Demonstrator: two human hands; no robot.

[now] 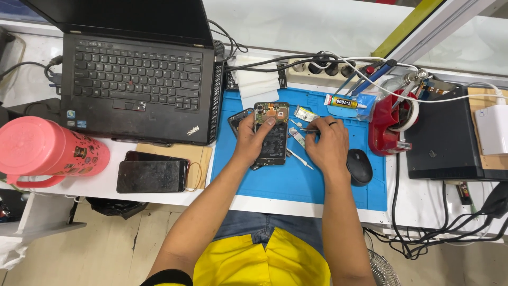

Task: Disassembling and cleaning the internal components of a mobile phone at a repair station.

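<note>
My left hand (251, 139) grips an opened phone (272, 135) with its back cover off, holding it flat on the blue work mat (296, 182). The phone's battery and circuit board are exposed. My right hand (328, 142), with a dark ring on one finger, pinches thin tweezers (308, 130) whose tip points toward the phone's right edge. A small white tool (299, 157) lies on the mat between my hands. A dark phone part (236, 119) sits under the phone's upper left.
A black laptop (135, 79) stands at the left, with a pink jug (45, 151) and two dark phones (151, 175) in front. A black mouse (360, 167), glue tube (344, 101), red tape holder (389, 127), black box (450, 137) and cables lie to the right.
</note>
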